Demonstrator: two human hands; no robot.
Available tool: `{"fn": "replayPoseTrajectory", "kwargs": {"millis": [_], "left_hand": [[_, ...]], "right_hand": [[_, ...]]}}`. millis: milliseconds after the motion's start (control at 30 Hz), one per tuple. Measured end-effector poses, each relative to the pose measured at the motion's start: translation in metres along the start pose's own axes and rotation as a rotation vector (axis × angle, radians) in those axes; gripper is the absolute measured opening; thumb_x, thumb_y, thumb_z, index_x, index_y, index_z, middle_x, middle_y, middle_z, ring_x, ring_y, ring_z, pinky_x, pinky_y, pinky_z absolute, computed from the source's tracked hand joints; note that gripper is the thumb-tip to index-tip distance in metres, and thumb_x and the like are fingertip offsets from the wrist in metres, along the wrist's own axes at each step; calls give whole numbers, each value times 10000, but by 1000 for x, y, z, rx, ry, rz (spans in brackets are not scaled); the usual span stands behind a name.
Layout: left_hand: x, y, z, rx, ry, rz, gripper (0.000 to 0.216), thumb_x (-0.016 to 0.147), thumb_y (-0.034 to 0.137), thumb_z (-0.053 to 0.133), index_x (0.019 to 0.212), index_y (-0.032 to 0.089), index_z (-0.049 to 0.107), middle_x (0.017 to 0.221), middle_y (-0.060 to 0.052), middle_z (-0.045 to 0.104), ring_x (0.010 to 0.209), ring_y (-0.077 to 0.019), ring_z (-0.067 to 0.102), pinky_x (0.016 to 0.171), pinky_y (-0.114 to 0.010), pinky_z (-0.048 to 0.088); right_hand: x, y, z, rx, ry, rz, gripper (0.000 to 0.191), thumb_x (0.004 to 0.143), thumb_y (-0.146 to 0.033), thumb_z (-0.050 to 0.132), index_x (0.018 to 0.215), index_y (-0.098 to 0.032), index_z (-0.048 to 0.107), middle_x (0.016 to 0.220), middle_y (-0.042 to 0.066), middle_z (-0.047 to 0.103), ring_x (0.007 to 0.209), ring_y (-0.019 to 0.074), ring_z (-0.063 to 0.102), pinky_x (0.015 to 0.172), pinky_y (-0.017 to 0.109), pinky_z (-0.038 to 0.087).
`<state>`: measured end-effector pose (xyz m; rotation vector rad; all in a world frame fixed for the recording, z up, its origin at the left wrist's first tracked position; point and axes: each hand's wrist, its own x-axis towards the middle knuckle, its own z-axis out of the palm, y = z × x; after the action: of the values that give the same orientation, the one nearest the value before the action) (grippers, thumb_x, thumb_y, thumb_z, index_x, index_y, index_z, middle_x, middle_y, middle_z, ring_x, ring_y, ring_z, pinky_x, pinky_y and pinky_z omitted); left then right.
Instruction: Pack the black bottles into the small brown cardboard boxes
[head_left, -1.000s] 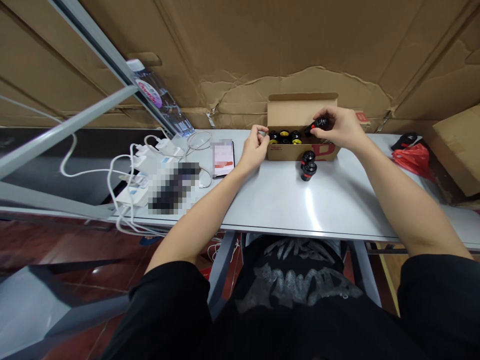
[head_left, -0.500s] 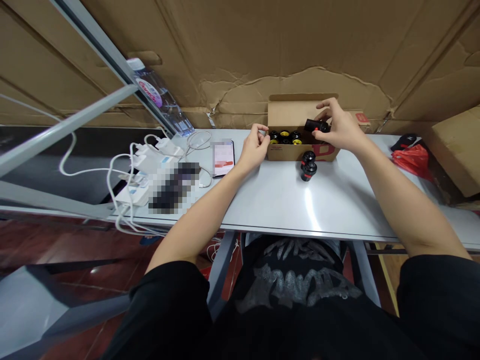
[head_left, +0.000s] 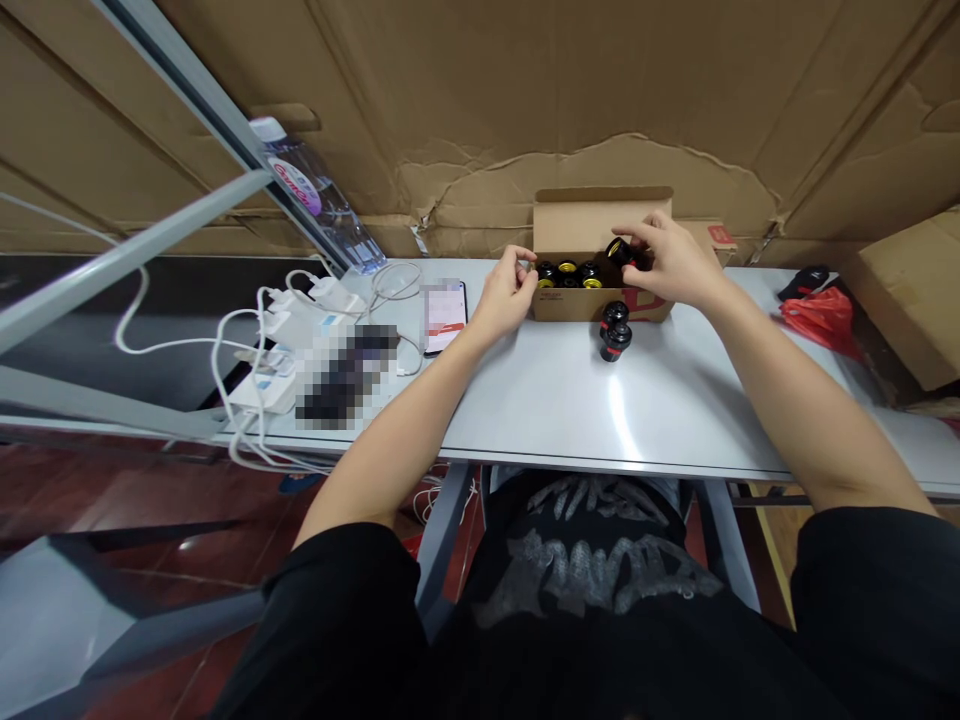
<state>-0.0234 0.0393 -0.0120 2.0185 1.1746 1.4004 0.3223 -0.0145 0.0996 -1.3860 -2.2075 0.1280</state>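
Note:
An open cardboard box [head_left: 574,305] stands at the back of the table, its lid flap raised behind it. Several black cylindrical parts with yellow rings [head_left: 568,270] sit in its left half. My left hand [head_left: 508,292] holds the box's left edge between thumb and fingers. Over the box's right half, my right hand [head_left: 671,262] grips a black cylindrical part [head_left: 618,251], tilted so that a yellow ring at its end shows. In front of the box, black parts with red marks [head_left: 615,333] rest on the table close together.
To the left lie a phone [head_left: 445,318], white power strips with cables [head_left: 274,375] and a pixelated dark item [head_left: 349,375]. A water bottle [head_left: 322,200] leans by the metal frame. On the right are a red plastic bag [head_left: 821,318] and another cardboard box [head_left: 915,300].
My right hand has lowered the black cylindrical part toward the inside of the box and turned it, so its yellow-ringed end now shows. My left hand has stayed at the box's left edge.

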Motion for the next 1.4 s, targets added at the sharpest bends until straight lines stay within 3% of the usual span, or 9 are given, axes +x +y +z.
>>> {"fn": "replayPoseTrajectory", "kwargs": {"millis": [100,300,467,667,867,1100,1167,1267,1400], "left_hand": [[0,0,0,6,-5,-4,223,1182,197,843,1334,328,745,883,42,574,787,-188,643,877,-397,561],[1,3,-1,-4,-3,10,186,1184,276,857,1326,323,745,876,35,584,798,-200,656,891,-406,578],[1,7,-3,29,-31,11,215,1166,192,778,1341,302,720,892,30,626,832,-203,678,904,-387,580],[3,15,-2,45,35,29,325,1053,75,778,1284,294,712,1122,-41,776,1034,-226,768,913,-361,588],[3,17,-3,60,21,29,295,1058,90,736,1280,285,737,1176,-73,780,1068,-236,767,854,-347,575],[1,11,-1,56,57,13,292,1057,104,806,1274,291,748,1227,-82,786,1138,-262,782,1128,-437,655],[0,11,0,81,87,11,259,1068,156,862,1266,287,759,1259,-98,790,1210,-293,779,1253,-510,632],[-2,15,-3,119,145,7,235,1120,363,953,1237,283,766,1313,-130,787,1310,-354,750,1361,-628,574],[-7,31,-10,151,198,95,389,1187,656,876,1210,285,763,1301,-138,781,1339,-382,718,1353,-661,556]], "right_hand": [[-1,-8,-4,-11,-35,31,644,920,-402,861,1545,-249,837,1526,218,780,1377,484,800,1302,641,638],[2,-6,-1,22,-45,77,447,886,-360,870,1318,-258,814,1261,154,864,1189,437,804,1169,609,684],[14,-1,10,-29,-85,272,445,853,-264,966,1284,-226,861,1036,101,874,1012,420,833,1093,615,706],[22,-3,20,-33,-94,282,437,844,-240,996,1273,-213,919,1049,131,922,1063,444,863,1054,616,740],[19,0,23,-4,-126,257,447,897,-335,979,1324,-217,916,1087,150,948,1071,446,887,1030,616,751],[17,-7,-1,-52,-117,194,345,1063,-479,911,1331,-264,887,1152,148,947,1068,434,864,1029,594,715],[12,-16,-14,-101,-104,189,267,1079,-529,909,1190,-288,877,1107,151,924,1057,446,847,998,597,698],[-3,-36,-23,-215,-131,201,369,1051,-629,960,1028,-281,839,954,167,847,1026,489,837,979,630,668],[-30,-65,-1,-341,-139,95,513,1012,-726,994,1171,-256,863,946,184,832,1025,519,855,962,627,638]]}}
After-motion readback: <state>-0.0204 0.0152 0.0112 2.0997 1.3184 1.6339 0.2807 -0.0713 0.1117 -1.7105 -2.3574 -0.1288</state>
